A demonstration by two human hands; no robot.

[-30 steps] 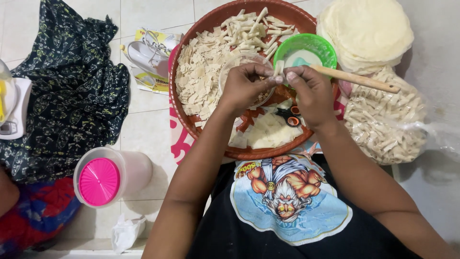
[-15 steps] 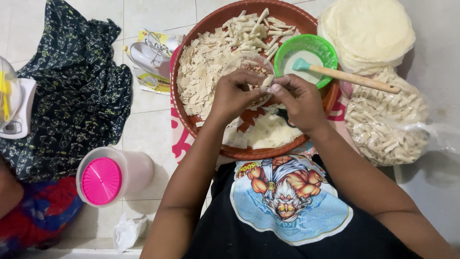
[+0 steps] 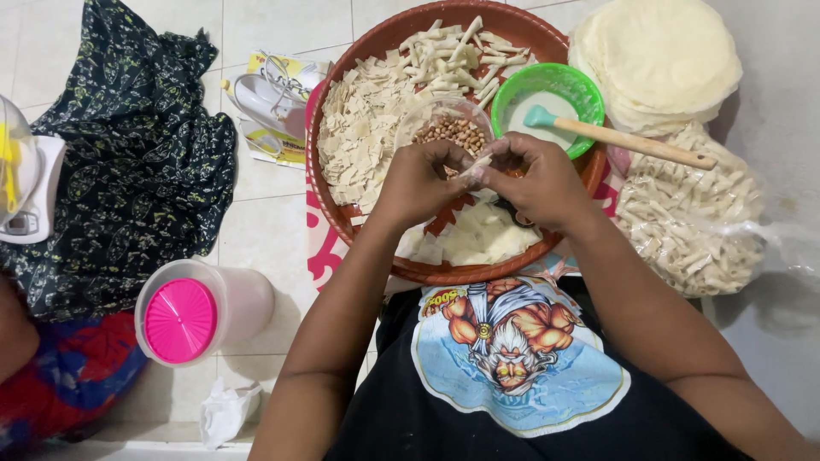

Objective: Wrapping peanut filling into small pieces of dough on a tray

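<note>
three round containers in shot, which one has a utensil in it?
The green bowl at the tray's upper right: a wooden-handled spatula rests in it. The clear bowl of peanuts and the pink-lidded jar have none.

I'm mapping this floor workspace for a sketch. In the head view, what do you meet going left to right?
Kitchen scale → dark patterned cloth → container with pink lid → left hand → right hand → wooden-handled spatula → clear bag of rolled pieces.
</note>
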